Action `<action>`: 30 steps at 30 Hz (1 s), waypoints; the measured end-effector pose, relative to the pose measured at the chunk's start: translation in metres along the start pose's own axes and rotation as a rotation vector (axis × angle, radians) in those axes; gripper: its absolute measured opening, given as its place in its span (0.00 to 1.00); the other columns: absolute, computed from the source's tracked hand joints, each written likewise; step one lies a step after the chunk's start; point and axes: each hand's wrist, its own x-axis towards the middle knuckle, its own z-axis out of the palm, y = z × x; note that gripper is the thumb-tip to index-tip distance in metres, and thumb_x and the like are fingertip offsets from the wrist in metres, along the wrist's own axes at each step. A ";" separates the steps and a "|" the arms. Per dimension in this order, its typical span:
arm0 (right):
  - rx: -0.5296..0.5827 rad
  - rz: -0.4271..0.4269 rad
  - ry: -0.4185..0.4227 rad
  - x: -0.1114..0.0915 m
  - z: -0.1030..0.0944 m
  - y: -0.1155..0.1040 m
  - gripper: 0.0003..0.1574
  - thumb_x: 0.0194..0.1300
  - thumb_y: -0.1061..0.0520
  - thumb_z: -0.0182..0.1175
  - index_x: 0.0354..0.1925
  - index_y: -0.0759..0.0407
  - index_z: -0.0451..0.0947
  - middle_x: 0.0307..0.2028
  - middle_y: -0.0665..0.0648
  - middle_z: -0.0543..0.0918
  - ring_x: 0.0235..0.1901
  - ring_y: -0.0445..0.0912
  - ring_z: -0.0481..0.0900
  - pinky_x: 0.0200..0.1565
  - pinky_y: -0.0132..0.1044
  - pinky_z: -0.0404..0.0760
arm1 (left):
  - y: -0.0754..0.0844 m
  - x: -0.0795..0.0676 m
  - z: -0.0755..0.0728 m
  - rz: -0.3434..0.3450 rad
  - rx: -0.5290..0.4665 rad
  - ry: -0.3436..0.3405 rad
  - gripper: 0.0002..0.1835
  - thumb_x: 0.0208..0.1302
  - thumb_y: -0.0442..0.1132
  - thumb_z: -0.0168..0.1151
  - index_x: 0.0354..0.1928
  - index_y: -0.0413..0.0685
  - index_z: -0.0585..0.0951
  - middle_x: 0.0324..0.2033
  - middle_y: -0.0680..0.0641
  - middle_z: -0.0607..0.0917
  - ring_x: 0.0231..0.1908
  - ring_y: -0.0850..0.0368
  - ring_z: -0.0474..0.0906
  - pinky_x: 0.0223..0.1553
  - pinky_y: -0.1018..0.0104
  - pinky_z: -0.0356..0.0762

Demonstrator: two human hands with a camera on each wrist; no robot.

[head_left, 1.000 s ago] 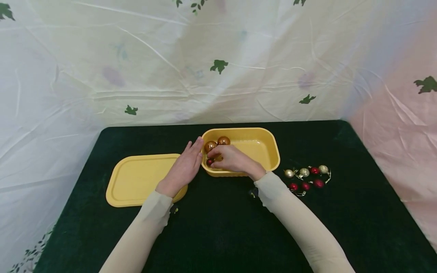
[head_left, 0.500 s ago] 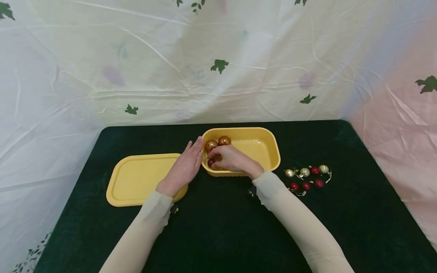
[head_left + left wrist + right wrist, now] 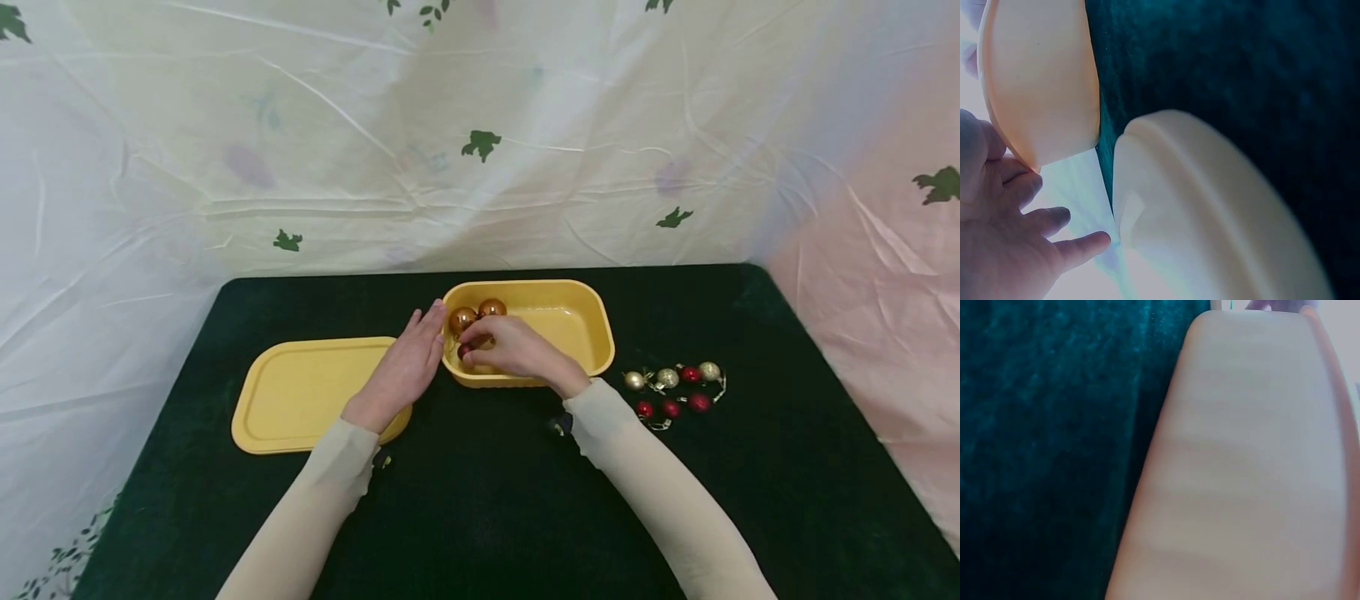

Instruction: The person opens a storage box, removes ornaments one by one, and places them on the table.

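My left hand [image 3: 402,365] touches the left end of the yellow box [image 3: 592,333], its fingers fairly straight. In the left wrist view, fingers [image 3: 1025,187] meet the rim of the box [image 3: 1047,75], while the others spread free. Inside the box, at its left end, my right hand [image 3: 510,346] pinches a small dark red bauble [image 3: 465,351] between thumb and fingers. Two shiny copper baubles, one nearer [image 3: 462,319] and one farther [image 3: 492,307], lie just beyond it. Another copper bauble is mostly hidden under the hand. The right wrist view shows mainly the box's outer wall [image 3: 1254,456].
A yellow lid [image 3: 300,400] lies left of the box, partly under the left forearm. To the right, several red and gold baubles [image 3: 671,408] lie in two rows beside the right sleeve. The table has a dark green cloth [image 3: 480,500]; a pale patterned curtain [image 3: 480,192] hangs behind it.
The red bauble and my right fingertips have shifted slightly up and right within the box. My left hand stays at the box's left end.
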 end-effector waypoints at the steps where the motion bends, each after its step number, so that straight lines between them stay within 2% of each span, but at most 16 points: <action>1: 0.010 0.000 0.014 -0.002 -0.001 0.000 0.19 0.70 0.50 0.69 0.56 0.53 0.86 0.49 0.48 0.87 0.47 0.44 0.79 0.59 0.42 0.78 | 0.000 0.000 0.000 0.002 0.002 0.001 0.30 0.85 0.44 0.38 0.82 0.43 0.51 0.81 0.42 0.52 0.79 0.41 0.49 0.78 0.45 0.49; 9: 0.070 -0.031 0.096 -0.021 -0.009 -0.005 0.21 0.71 0.49 0.68 0.57 0.55 0.85 0.49 0.48 0.87 0.50 0.44 0.81 0.59 0.45 0.80 | 0.002 -0.002 -0.002 -0.031 -0.002 -0.023 0.31 0.86 0.46 0.38 0.83 0.47 0.49 0.82 0.45 0.50 0.80 0.43 0.46 0.78 0.47 0.48; 17: 0.099 -0.040 0.158 -0.039 -0.016 -0.005 0.19 0.71 0.45 0.68 0.56 0.49 0.85 0.50 0.46 0.86 0.53 0.42 0.82 0.62 0.49 0.79 | -0.001 0.000 0.000 -0.014 0.002 -0.011 0.31 0.85 0.44 0.38 0.83 0.45 0.50 0.82 0.43 0.51 0.80 0.43 0.47 0.78 0.46 0.47; 30: 0.118 -0.049 0.230 -0.064 -0.028 0.000 0.23 0.72 0.46 0.67 0.58 0.56 0.84 0.51 0.49 0.86 0.55 0.46 0.82 0.63 0.52 0.78 | -0.001 0.000 0.001 -0.013 0.006 -0.005 0.31 0.86 0.44 0.39 0.83 0.45 0.50 0.82 0.44 0.51 0.80 0.46 0.49 0.79 0.48 0.47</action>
